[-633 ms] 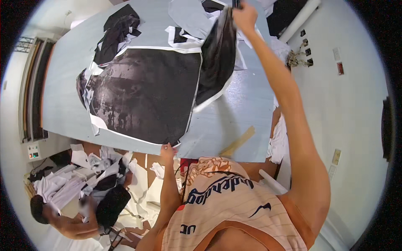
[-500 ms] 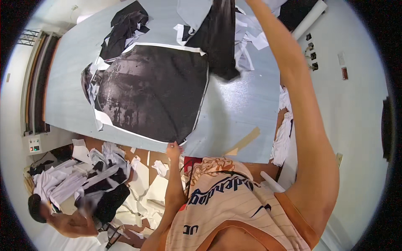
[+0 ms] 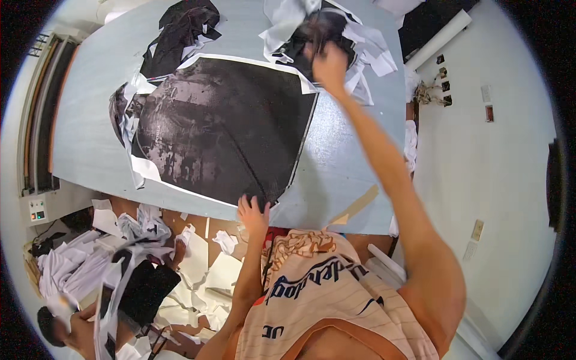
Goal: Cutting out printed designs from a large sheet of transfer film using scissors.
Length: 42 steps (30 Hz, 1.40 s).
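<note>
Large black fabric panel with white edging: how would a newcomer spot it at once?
Start at the wide pale-blue table. Across its middle lies the large black fabric panel with white edging, the person's left hand at its near edge. Unlike the crumpled black fabric pile at far left, it lies nearly flat, with grey blotches on its left half.

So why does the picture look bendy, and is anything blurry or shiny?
In the head view, the wide fisheye lens curves the long rollers near the left rim; there too, the right hand is smeared, the left hand looks sharper, and pale glare lights the table beside the black panel.
</note>
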{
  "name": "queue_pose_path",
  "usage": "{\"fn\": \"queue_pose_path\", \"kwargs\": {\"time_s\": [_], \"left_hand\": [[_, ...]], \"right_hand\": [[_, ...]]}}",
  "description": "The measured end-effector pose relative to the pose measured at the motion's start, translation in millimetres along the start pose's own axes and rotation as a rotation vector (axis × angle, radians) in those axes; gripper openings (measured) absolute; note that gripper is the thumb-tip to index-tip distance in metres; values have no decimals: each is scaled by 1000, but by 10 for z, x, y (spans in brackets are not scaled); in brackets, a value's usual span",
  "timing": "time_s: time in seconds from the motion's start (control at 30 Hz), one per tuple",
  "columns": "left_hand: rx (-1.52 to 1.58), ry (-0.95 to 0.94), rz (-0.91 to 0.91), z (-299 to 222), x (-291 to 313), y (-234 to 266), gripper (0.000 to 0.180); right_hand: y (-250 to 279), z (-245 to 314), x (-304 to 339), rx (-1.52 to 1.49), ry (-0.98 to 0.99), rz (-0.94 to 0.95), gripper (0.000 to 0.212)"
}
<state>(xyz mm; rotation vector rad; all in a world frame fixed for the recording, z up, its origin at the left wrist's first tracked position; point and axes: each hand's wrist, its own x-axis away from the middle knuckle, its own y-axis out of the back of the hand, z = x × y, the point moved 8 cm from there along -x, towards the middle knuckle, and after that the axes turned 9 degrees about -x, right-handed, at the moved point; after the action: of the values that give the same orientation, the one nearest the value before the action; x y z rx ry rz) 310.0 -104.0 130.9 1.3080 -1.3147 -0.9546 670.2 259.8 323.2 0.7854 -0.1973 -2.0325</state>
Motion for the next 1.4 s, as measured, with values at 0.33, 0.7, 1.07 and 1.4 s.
{"fn": "queue_pose_path", "kwargs": {"time_s": [0.33,0.7,1.07,1.4], "left_hand": [[-48,-474,272,-490,128,-282,107],[323,-322,-164,609,-1349,373,63],[156,-498,-240,1263,-4538,331,70],[-346,-343,-231,905,-5961,-162,87]], "right_hand": [[-812,-1423,2258,156,-259,560,34],[461,-1377,1975,565,-331,426,35],[692,-406,3589,508,-552,208,21],[2290,-448,5468,749,-792,-485,33]]}}
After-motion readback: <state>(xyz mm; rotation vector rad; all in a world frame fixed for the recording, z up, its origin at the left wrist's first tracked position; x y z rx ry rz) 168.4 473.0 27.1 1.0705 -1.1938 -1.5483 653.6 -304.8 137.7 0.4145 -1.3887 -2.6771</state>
